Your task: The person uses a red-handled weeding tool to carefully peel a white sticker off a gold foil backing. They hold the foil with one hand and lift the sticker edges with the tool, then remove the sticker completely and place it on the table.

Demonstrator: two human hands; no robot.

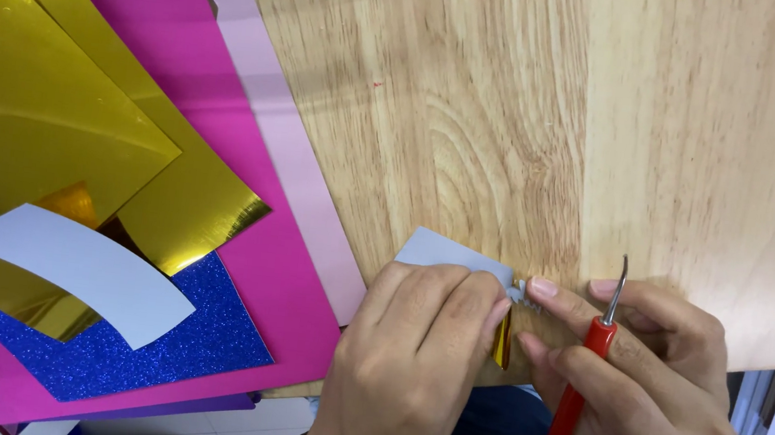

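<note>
Small gold-faced sheet piece pinned beneath the left hand fingers, its right edge pinched by the right hand, which also clasps the red-handled hook tool, tip up.

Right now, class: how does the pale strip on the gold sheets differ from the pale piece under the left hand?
The curved strip lies free and untouched; the small piece is pinned by the left hand. The curved strip looks larger and rests on gold sheets; the small piece sits on the wooden table. Both are pale grey-blue.
</note>
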